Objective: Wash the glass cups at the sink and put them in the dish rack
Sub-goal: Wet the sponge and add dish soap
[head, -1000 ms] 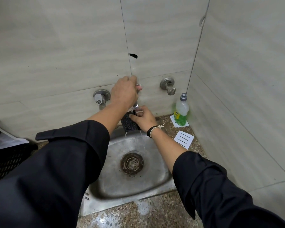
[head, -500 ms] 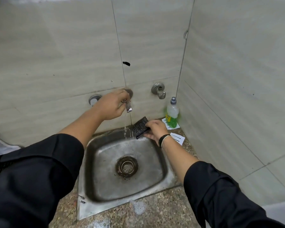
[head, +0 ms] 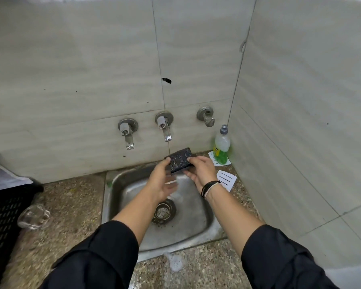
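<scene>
Head view, left to right: a glass cup [head: 34,215] lies at lower left on the counter beside the black rack [head: 2,211] (slippery, fragile; grip its body). Over the sink [head: 198,230], left hand [head: 162,183] fingers spread, touching the scrub pad [head: 180,160]; right hand [head: 200,171] pinches it.

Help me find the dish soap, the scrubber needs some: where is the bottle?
In the head view, the dish soap bottle stands on the counter's far right corner, right of the sink, below the wall hook.

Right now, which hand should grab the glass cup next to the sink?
The left hand, probably. The glass cup lies on the counter at the left, beside the black rack, while the right hand grips the sponge.
</scene>
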Action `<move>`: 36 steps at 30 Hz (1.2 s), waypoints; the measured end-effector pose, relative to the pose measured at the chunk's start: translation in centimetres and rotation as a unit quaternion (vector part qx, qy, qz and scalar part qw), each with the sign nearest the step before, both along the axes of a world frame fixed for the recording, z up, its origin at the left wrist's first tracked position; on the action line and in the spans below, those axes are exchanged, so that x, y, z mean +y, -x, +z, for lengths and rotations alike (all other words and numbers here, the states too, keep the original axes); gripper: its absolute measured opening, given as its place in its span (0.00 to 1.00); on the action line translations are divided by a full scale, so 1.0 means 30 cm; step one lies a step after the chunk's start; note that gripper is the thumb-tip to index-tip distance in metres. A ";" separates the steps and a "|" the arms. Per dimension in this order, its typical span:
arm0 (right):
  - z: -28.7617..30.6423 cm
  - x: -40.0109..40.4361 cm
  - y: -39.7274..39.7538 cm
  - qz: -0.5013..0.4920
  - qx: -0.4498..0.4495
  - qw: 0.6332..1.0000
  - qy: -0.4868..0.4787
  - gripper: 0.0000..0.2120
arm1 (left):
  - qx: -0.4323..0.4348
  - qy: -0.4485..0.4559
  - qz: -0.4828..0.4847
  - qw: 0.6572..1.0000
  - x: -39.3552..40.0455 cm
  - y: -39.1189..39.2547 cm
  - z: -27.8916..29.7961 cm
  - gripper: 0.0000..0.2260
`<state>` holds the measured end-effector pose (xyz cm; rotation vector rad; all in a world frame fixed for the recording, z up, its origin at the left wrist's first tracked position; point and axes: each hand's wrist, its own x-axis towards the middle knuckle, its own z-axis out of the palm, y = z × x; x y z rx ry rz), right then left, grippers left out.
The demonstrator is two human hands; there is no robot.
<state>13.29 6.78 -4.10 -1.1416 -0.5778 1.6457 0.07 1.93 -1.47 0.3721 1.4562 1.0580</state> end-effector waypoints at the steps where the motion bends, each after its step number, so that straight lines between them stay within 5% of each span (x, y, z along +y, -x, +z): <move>1: 0.005 -0.010 0.016 0.001 -0.034 0.999 -0.007 0.16 | -0.087 -0.004 0.025 0.996 0.004 0.004 -0.009 0.23; 5: -0.021 -0.017 0.011 0.058 -0.275 0.955 -0.097 0.03 | -0.163 -0.058 0.118 0.978 0.009 0.021 -0.023 0.10; 14: -0.133 0.226 -0.318 -0.109 -0.572 0.812 -0.038 0.24 | -0.154 -0.034 0.134 0.978 0.002 0.037 -0.041 0.11; 18: -0.172 0.306 -0.318 -0.050 -0.559 0.827 -0.015 0.31 | -0.166 -0.017 0.129 0.977 0.007 0.028 -0.045 0.14; 24: -0.199 0.410 -0.296 -0.065 -0.481 0.874 -0.022 0.25 | -0.178 0.001 0.128 0.976 -0.005 0.008 -0.080 0.18; 31: -0.197 0.310 -0.281 -0.088 -0.466 0.879 -0.059 0.16 | -0.184 -0.011 0.137 0.973 -0.044 0.017 -0.080 0.14; 34: -0.199 0.182 -0.290 -0.066 -0.470 0.872 -0.119 0.24 | -0.198 -0.019 0.129 0.972 -0.074 0.023 -0.062 0.14; 36: -0.188 0.104 -0.292 -0.037 -0.520 0.834 -0.180 0.29 | -0.202 -0.027 0.125 0.971 -0.105 0.029 -0.053 0.15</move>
